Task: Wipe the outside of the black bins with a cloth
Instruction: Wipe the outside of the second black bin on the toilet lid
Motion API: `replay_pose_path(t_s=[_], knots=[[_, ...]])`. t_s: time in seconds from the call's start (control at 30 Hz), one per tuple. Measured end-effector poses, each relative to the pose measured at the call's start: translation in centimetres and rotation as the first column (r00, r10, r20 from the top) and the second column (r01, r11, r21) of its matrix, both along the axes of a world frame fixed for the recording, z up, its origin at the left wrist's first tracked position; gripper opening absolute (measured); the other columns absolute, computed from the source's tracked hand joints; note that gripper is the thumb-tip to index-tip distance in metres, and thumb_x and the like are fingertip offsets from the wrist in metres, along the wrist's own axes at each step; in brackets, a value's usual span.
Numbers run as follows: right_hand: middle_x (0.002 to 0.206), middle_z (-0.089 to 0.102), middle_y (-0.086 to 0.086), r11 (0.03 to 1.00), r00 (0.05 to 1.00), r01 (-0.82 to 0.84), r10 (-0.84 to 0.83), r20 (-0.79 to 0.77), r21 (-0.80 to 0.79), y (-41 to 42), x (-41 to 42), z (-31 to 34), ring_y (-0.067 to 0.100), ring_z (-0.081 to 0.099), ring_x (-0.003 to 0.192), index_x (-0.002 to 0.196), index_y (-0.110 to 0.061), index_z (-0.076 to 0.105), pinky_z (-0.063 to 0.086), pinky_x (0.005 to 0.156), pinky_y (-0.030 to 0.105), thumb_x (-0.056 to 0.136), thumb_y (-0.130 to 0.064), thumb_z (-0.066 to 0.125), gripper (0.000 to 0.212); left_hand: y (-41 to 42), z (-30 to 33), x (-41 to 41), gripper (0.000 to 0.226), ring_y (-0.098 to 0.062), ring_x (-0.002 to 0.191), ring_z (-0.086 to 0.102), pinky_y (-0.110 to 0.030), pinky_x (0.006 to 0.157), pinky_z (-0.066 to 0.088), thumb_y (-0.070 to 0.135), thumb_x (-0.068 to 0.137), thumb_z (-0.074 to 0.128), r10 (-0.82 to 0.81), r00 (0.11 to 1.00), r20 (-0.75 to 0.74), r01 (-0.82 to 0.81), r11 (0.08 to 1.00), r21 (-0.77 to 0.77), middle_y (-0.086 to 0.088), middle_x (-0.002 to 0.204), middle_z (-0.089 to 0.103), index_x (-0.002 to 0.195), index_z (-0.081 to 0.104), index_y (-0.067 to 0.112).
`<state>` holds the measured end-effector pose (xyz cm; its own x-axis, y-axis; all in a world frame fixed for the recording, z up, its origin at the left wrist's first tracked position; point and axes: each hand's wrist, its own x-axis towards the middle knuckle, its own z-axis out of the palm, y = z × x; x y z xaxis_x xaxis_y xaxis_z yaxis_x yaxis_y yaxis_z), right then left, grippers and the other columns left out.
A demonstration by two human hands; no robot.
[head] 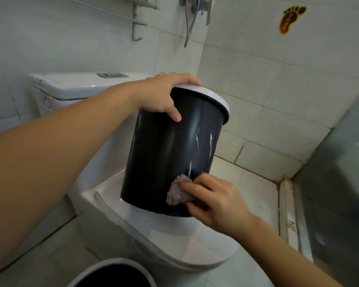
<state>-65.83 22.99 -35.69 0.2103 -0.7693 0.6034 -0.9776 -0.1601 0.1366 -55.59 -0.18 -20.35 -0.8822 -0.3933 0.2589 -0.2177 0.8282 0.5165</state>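
Observation:
A black bin [170, 154] with a white rim ring stands tilted on the shut toilet lid [174, 243]. My left hand [166, 94] grips the bin's top edge, fingers over the rim and thumb on the black wall. My right hand [214, 199] pinches a crumpled purple-grey cloth [177, 192] and presses it against the lower part of the bin's outer wall. White streaks show on the wall above the cloth. A second black bin [112, 274] with a white rim sits at the bottom edge, only its top in view.
The white toilet tank [75, 88] stands behind at the left. Tiled walls close in behind and to the right, with a shower hose [190, 23] and a towel rack [137, 21] above. A raised tile curb [288, 214] and a grey panel lie at the right.

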Motion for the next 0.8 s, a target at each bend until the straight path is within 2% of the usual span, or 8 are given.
replay_pose_path(t_s=[0.13,0.3,0.47,0.57,0.8], knots=[[0.09,0.062,0.005,0.999,0.999,0.027,-0.028,-0.028,-0.019,-0.3,-0.1,0.6,0.023,0.059,0.073,0.115,-0.016,0.07,0.052,0.057,0.037,0.09,-0.026,0.065,0.027,0.1,0.0,-0.1,0.09,-0.022,0.127,0.045,-0.049,0.108,0.039,0.013,0.065,0.087,0.003,1.0,0.0,-0.003,1.0,-0.024,0.008,0.14,0.046,0.13,0.044,0.057],[0.09,0.063,0.003,0.969,0.966,0.197,-0.165,0.199,-0.152,-1.5,-0.2,2.3,0.021,0.06,0.072,0.115,-0.014,0.07,0.053,0.055,0.038,0.085,-0.024,0.075,0.032,-0.1,0.0,-0.1,0.09,-0.02,0.127,0.045,-0.046,0.11,0.039,0.011,0.065,0.087,-0.01,1.0,-0.007,0.01,1.0,-0.029,0.007,0.141,0.047,0.134,0.045,0.051],[0.094,0.061,0.001,0.994,0.973,0.084,-0.065,0.223,-0.075,-0.2,0.9,-0.3,0.017,0.059,0.075,0.114,-0.016,0.066,0.054,0.06,0.031,0.086,-0.031,0.069,0.032,-0.3,0.0,0.1,0.089,-0.02,0.125,0.047,-0.046,0.108,0.041,0.01,0.065,0.087,-0.013,1.0,-0.015,0.013,1.0,-0.001,0.008,0.139,0.047,0.131,0.046,0.053],[0.095,0.063,0.0,1.0,0.983,0.027,-0.027,0.179,0.003,0.7,1.1,-1.4,0.015,0.059,0.077,0.115,-0.017,0.067,0.054,0.062,0.028,0.088,-0.034,0.067,0.032,-0.4,-0.1,0.1,0.088,-0.02,0.124,0.047,-0.045,0.107,0.042,0.011,0.066,0.086,-0.008,1.0,-0.012,0.008,1.0,0.006,0.008,0.139,0.046,0.13,0.045,0.055],[0.094,0.064,0.002,0.983,0.959,0.14,-0.106,0.262,-0.115,0.0,0.2,-0.3,0.018,0.061,0.077,0.114,-0.012,0.069,0.055,0.061,0.032,0.086,-0.028,0.073,0.032,-0.5,-0.2,-0.2,0.089,-0.02,0.121,0.05,-0.043,0.105,0.045,0.01,0.065,0.087,-0.005,1.0,-0.02,0.006,1.0,0.01,0.009,0.136,0.049,0.13,0.046,0.055]])
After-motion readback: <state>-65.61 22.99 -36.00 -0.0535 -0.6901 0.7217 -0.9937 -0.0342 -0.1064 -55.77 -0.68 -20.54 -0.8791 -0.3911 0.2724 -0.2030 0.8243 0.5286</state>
